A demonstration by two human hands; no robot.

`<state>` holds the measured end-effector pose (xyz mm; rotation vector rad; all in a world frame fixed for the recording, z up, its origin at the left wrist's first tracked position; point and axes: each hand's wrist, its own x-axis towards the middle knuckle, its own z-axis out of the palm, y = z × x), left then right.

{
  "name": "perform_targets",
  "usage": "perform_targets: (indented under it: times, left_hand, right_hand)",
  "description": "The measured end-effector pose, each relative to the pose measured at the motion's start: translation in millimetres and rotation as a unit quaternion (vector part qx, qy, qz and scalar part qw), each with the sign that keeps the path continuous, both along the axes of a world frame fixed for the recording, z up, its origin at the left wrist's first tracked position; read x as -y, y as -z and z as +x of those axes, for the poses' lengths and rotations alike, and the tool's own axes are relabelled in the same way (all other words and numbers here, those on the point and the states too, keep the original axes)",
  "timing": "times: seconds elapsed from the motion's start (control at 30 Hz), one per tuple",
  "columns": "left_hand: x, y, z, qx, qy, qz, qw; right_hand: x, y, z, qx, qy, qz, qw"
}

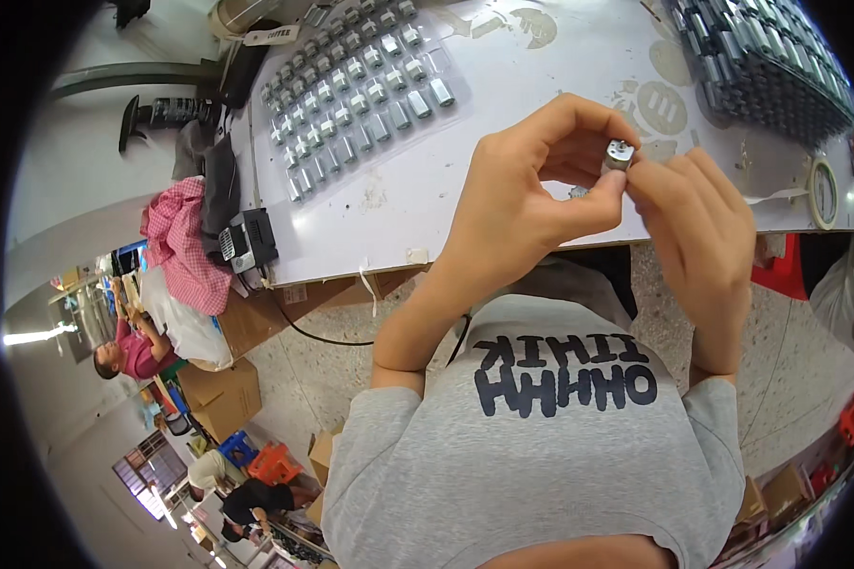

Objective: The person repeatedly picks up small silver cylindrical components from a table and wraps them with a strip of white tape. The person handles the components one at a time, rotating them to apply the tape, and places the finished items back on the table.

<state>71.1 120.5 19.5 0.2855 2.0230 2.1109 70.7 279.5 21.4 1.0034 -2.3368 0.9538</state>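
My left hand [546, 180] pinches a small silver cylindrical part, which looks like a small electric motor [619, 156], upright between thumb and index finger above the table's near edge. My right hand [697, 209] is closed beside it, its thumb and index fingertips pressed together against the motor's right side. Whatever may lie between those fingertips is hidden. A clear plastic tray [451, 119] to the left carries rows of similar silver motors, many with a pale piece on top.
Stacked motors [778, 71] fill the far right of the white table [370, 223]. A tape roll [823, 192] stands near the right edge. At the left are a black-and-silver box [248, 241], a pink checked cloth [182, 242] and a black spray bottle [176, 112]. Other people sit farther off.
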Motion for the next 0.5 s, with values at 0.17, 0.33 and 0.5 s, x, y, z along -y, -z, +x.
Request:
perform_targets:
  times: [0.17,0.33,0.5]
  left_hand:
    - [7,10,3,0.057,-0.008,0.081,0.995]
    - [4,17,-1,0.121,-0.063,0.126,0.983]
    - [5,39,-9,0.170,-0.094,0.174,0.965]
  right_hand:
    - [13,21,-6,-0.151,0.004,0.021,0.988]
    - [15,28,-18,-0.184,-0.016,0.059,0.981]
    - [28,46,-11,-0.201,-0.065,0.037,0.977]
